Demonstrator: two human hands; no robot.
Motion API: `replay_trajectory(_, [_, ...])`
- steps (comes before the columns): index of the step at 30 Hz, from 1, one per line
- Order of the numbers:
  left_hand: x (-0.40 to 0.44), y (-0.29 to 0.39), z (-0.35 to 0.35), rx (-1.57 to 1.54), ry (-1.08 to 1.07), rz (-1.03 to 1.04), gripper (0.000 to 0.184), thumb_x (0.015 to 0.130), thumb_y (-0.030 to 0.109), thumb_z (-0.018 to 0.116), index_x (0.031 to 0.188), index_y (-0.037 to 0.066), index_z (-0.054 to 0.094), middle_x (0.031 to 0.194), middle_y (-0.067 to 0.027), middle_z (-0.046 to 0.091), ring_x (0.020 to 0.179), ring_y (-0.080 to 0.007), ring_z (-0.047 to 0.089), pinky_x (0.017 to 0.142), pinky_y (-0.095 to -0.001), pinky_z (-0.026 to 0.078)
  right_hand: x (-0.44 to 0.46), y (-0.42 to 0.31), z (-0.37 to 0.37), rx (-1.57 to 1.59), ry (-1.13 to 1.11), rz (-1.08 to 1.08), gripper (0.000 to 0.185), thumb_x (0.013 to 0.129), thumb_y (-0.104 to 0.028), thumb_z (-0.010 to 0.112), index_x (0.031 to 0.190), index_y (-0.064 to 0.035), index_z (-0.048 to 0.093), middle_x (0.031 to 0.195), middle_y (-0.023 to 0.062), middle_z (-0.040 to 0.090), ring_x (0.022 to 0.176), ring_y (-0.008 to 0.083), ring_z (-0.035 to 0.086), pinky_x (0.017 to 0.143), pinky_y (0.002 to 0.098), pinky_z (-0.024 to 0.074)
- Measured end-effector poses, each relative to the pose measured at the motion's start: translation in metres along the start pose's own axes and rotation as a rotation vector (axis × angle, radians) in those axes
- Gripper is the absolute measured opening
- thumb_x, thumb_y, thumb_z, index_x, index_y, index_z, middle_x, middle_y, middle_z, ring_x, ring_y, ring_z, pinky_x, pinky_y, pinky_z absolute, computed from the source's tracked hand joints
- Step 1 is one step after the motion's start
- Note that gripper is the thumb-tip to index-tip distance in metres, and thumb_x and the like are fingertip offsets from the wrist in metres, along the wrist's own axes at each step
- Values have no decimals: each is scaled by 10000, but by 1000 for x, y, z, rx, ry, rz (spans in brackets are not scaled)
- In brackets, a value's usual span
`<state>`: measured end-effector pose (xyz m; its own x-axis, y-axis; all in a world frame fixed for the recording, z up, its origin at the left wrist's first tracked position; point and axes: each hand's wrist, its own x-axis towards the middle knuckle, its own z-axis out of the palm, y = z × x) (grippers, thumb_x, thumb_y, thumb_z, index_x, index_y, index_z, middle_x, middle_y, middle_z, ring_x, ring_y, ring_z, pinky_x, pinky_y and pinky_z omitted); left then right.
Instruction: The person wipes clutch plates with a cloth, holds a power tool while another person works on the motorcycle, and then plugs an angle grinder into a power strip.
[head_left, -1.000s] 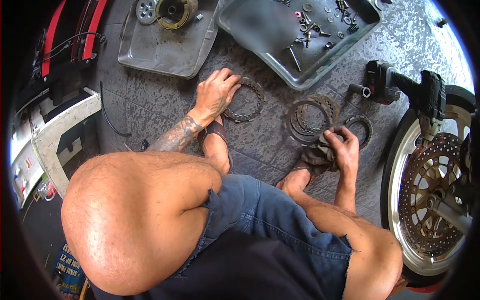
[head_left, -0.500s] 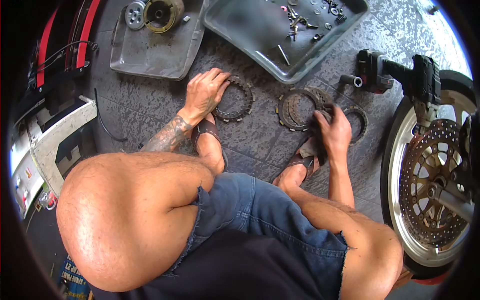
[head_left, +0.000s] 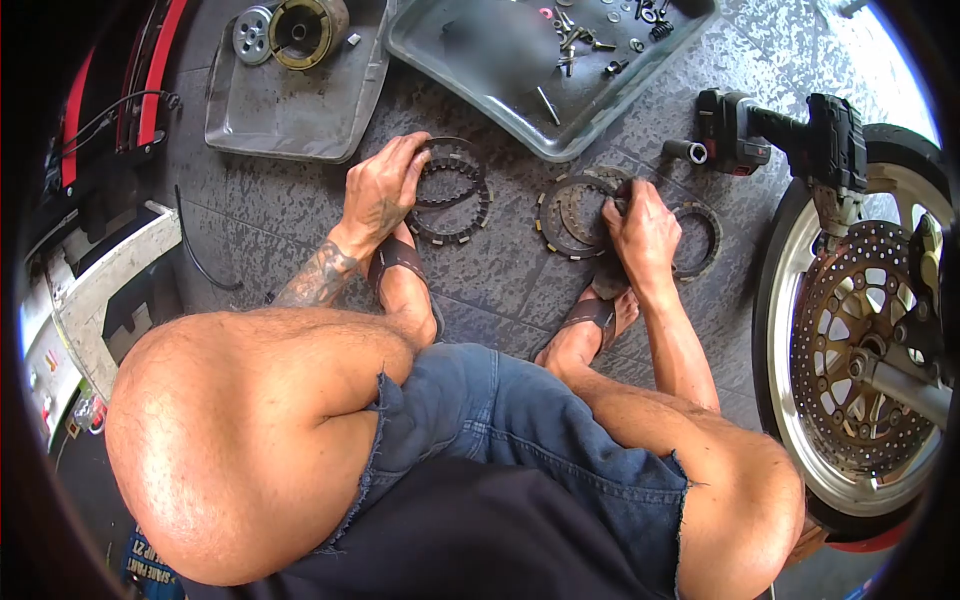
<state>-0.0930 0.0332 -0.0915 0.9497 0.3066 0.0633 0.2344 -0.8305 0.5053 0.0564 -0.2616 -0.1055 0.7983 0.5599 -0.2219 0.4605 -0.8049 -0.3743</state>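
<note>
My left hand (head_left: 385, 190) pinches the edge of a thin dark steel clutch plate (head_left: 472, 150). That ring is tilted over a tabbed friction clutch plate (head_left: 462, 238) on the floor, partly overlapping it. My right hand (head_left: 643, 238) is closed at a loose pile of clutch plates (head_left: 548, 232), its fingers curled by the pile's right side. Something dark shows at those fingertips, but I cannot make out what it is. Another ring-shaped clutch plate (head_left: 714, 240) lies on the floor just right of my right hand, partly hidden by it.
A grey tray (head_left: 290, 125) holds a clutch basket and a round metal part. Beside it, a larger tray (head_left: 572, 150) contains bolts, springs and washers. A cordless impact wrench (head_left: 770, 130) and a socket (head_left: 684, 151) are at right, near a motorcycle wheel (head_left: 775, 340) with a brake disc.
My left hand has brought a thin ring up over the tabbed plate. My right hand has shifted slightly left onto the pile. The whole view has slid a little.
</note>
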Motion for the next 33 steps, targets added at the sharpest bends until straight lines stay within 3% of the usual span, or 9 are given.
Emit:
replay_trajectory(15, [0, 23, -16, -329, -86, -107, 186, 887, 154, 603, 1023, 28, 625, 933, -160, 675, 846, -322, 677, 697, -359, 537, -8, -2, -7, 53, 97, -20, 282, 798, -204, 675, 978, -23, 556, 930, 164, 643, 797, 377, 639, 661, 449, 514])
replay_trajectory(18, [5, 28, -18, -347, -96, -87, 165, 878, 137, 586, 986, 16, 616, 858, -125, 672, 746, -254, 674, 635, -324, 517, -8, 1, -6, 66, 91, -9, 268, 798, -199, 678, 977, -32, 569, 895, 164, 656, 782, 376, 644, 648, 446, 514])
replay_trajectory(20, [10, 33, -21, -612, -387, -401, 146, 857, 118, 549, 949, 14, 592, 753, -49, 617, 634, -148, 590, 564, -279, 463, -8, 0, -7, 95, 95, -2, 257, 798, -198, 680, 969, -38, 576, 867, 161, 659, 768, 374, 645, 642, 444, 512])
replay_trajectory(21, [11, 37, -19, -795, -460, -554, 139, 835, 103, 519, 934, 12, 555, 696, 3, 538, 551, -66, 466, 496, -238, 386, -9, 0, -8, 122, 97, 4, 246, 797, -198, 683, 960, -43, 582, 840, 157, 663, 755, 373, 646, 637, 442, 511])
replay_trajectory(22, [10, 38, -18, -796, -458, -558, 139, 835, 103, 519, 934, 12, 555, 696, 3, 538, 551, -66, 466, 496, -238, 386, -10, -1, -8, 122, 93, 1, 246, 797, -198, 683, 960, -43, 582, 840, 157, 663, 755, 373, 646, 637, 442, 511])
replay_trajectory(24, [14, 40, -15, -1030, -697, -683, 139, 870, 132, 521, 963, 29, 529, 686, 20, 463, 491, -37, 387, 433, -193, 285, -10, 0, -9, 129, 131, 9, 226, 793, -199, 691, 935, -52, 596, 792, 151, 663, 735, 366, 648, 629, 439, 503])
replay_trajectory(28, [16, 59, -12, -1387, -745, -963, 158, 944, 173, 514, 952, 17, 544, 857, -92, 636, 470, -62, 494, 369, -162, 338, -14, -3, -20, 225, 125, 10, 219, 782, -178, 701, 920, -44, 595, 772, 160, 660, 709, 354, 652, 620, 417, 504])
replay_trajectory(30, [7, 67, 4, -1407, -583, -958, 146, 949, 146, 497, 983, 9, 533, 1109, -158, 640, 481, -84, 551, 362, -165, 413, -18, -3, -28, 366, 61, 87, 210, 770, -147, 710, 907, -37, 596, 743, 167, 657, 684, 343, 658, 609, 390, 505])
replay_trajectory(33, [7, 68, 10, -1158, -697, -782, 145, 924, 145, 496, 984, 19, 534, 909, -96, 660, 475, -83, 527, 388, -176, 348, -25, -2, -38, 445, 74, 91, 207, 760, -104, 721, 903, -23, 596, 697, 149, 637, 611, 231, 643, 593, 319, 497])
